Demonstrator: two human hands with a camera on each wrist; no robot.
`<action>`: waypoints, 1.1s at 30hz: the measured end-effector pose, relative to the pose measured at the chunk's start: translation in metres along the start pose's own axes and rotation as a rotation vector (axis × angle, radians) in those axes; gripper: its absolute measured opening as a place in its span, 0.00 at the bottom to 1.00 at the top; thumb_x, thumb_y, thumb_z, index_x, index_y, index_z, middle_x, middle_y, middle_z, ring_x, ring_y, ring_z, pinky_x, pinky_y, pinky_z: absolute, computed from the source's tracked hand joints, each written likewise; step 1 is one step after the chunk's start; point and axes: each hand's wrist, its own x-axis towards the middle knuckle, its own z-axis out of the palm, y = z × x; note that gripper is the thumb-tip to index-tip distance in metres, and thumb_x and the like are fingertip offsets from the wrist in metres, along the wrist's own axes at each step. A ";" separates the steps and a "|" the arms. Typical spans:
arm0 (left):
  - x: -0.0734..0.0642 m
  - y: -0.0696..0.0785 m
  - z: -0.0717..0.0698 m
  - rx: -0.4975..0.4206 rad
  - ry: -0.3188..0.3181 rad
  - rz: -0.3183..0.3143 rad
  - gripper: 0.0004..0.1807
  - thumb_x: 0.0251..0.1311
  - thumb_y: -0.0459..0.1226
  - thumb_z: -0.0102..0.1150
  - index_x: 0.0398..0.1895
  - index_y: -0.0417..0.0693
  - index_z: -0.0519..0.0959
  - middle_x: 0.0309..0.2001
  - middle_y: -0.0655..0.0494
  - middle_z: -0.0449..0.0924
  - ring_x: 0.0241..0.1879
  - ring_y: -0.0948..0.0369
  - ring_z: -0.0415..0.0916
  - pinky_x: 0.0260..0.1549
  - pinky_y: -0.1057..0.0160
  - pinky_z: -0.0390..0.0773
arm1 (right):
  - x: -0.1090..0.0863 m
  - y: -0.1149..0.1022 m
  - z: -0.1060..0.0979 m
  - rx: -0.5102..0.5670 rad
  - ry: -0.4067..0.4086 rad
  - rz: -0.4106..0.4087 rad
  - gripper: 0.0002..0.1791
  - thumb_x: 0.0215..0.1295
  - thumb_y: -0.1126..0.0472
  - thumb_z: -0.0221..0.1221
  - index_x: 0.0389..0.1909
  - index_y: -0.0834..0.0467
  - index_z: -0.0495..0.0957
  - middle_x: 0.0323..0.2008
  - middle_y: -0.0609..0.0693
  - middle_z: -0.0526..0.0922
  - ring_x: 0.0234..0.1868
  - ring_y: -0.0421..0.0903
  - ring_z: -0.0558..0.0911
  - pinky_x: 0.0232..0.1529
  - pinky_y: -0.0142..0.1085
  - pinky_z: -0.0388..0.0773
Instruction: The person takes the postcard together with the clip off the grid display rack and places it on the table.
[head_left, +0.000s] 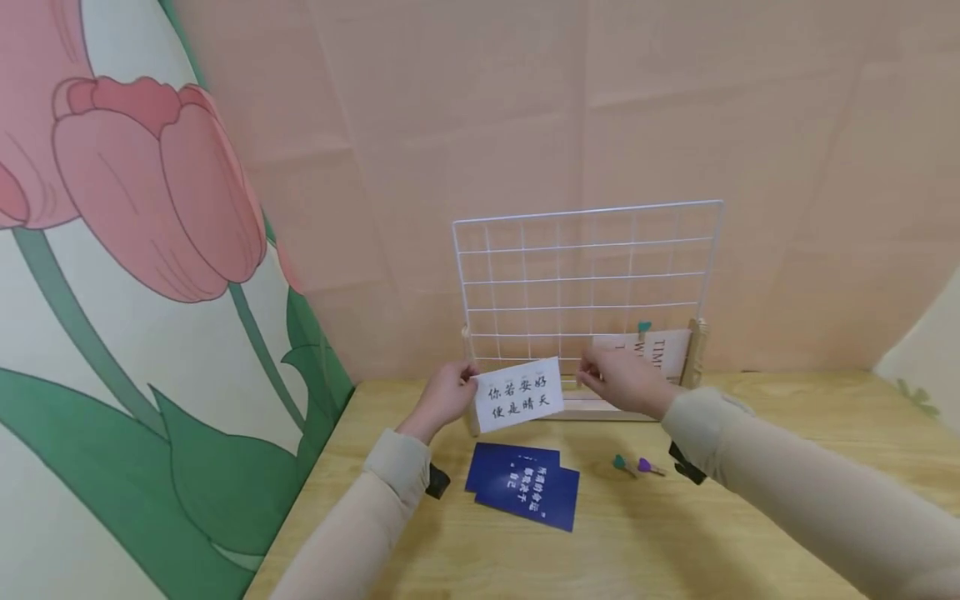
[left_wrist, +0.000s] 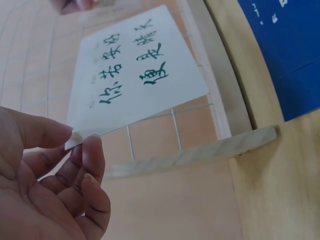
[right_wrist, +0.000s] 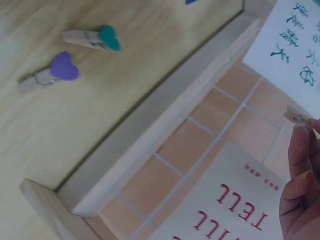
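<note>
My left hand [head_left: 446, 396] pinches a white card [head_left: 519, 396] by its left edge between thumb and fingers. Dark green handwritten characters run across the card, which is held slightly tilted in front of a white wire grid [head_left: 588, 212]. To the right, my right hand [head_left: 626, 379] pinches a small wooden clothespin [right_wrist: 296, 114], apart from the card; my fingers cover most of the clothespin. Behind that hand, a pale card with red "TELL" lettering [right_wrist: 242, 207] hangs low on the grid, with a teal heart clothespin [head_left: 644, 326] at its top edge.
Two overlapping blue cards [head_left: 528, 496] lie on the wooden table [head_left: 600, 558] before the grid. Right of them lie a teal heart clothespin [right_wrist: 92, 39] and a purple heart clothespin [right_wrist: 52, 72]. The grid stands in a wooden base [head_left: 615, 415] near the wall.
</note>
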 end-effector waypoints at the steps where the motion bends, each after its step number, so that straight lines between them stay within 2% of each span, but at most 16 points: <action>1: -0.001 -0.001 0.000 -0.008 -0.006 -0.002 0.06 0.71 0.29 0.55 0.41 0.37 0.82 0.41 0.45 0.83 0.41 0.53 0.79 0.40 0.56 0.81 | -0.002 0.001 0.001 0.005 -0.012 -0.006 0.05 0.76 0.61 0.60 0.38 0.58 0.79 0.31 0.46 0.81 0.29 0.41 0.79 0.32 0.38 0.80; 3: -0.003 -0.003 -0.001 -0.024 -0.019 -0.009 0.06 0.71 0.29 0.54 0.41 0.37 0.82 0.41 0.45 0.83 0.41 0.53 0.80 0.40 0.56 0.82 | -0.005 0.002 0.003 0.020 -0.041 0.002 0.05 0.76 0.61 0.60 0.38 0.57 0.79 0.31 0.46 0.81 0.30 0.41 0.79 0.33 0.38 0.80; 10: -0.010 -0.008 -0.001 -0.037 -0.087 0.032 0.06 0.69 0.27 0.55 0.41 0.35 0.81 0.38 0.47 0.82 0.40 0.54 0.78 0.42 0.55 0.80 | -0.013 0.011 0.013 0.021 -0.095 0.032 0.07 0.76 0.58 0.60 0.37 0.56 0.79 0.28 0.43 0.78 0.27 0.41 0.76 0.28 0.35 0.76; 18: -0.019 -0.015 0.006 -0.144 -0.200 -0.021 0.06 0.70 0.26 0.53 0.42 0.34 0.80 0.36 0.49 0.79 0.36 0.55 0.76 0.31 0.64 0.76 | -0.029 0.024 0.025 0.015 -0.184 -0.014 0.06 0.74 0.56 0.62 0.35 0.52 0.80 0.27 0.40 0.78 0.26 0.37 0.75 0.28 0.34 0.75; 27: -0.019 -0.018 0.017 -0.098 -0.266 -0.044 0.05 0.70 0.27 0.54 0.43 0.35 0.79 0.36 0.49 0.77 0.34 0.58 0.74 0.32 0.64 0.76 | -0.042 0.033 0.026 -0.011 -0.219 -0.074 0.06 0.74 0.56 0.62 0.34 0.50 0.81 0.25 0.37 0.76 0.24 0.35 0.72 0.25 0.34 0.72; 30: -0.020 -0.023 0.019 -0.069 -0.307 -0.045 0.04 0.69 0.26 0.54 0.40 0.36 0.79 0.34 0.51 0.77 0.33 0.58 0.75 0.32 0.64 0.76 | -0.047 0.037 0.027 -0.035 -0.265 -0.084 0.07 0.73 0.56 0.63 0.33 0.49 0.81 0.24 0.37 0.74 0.23 0.35 0.71 0.26 0.34 0.70; 33: -0.022 -0.028 0.021 -0.023 -0.336 -0.040 0.04 0.66 0.26 0.55 0.38 0.37 0.79 0.32 0.52 0.76 0.31 0.60 0.73 0.30 0.64 0.75 | -0.051 0.040 0.029 -0.008 -0.347 -0.044 0.07 0.73 0.56 0.63 0.33 0.50 0.80 0.24 0.39 0.75 0.23 0.35 0.71 0.27 0.34 0.71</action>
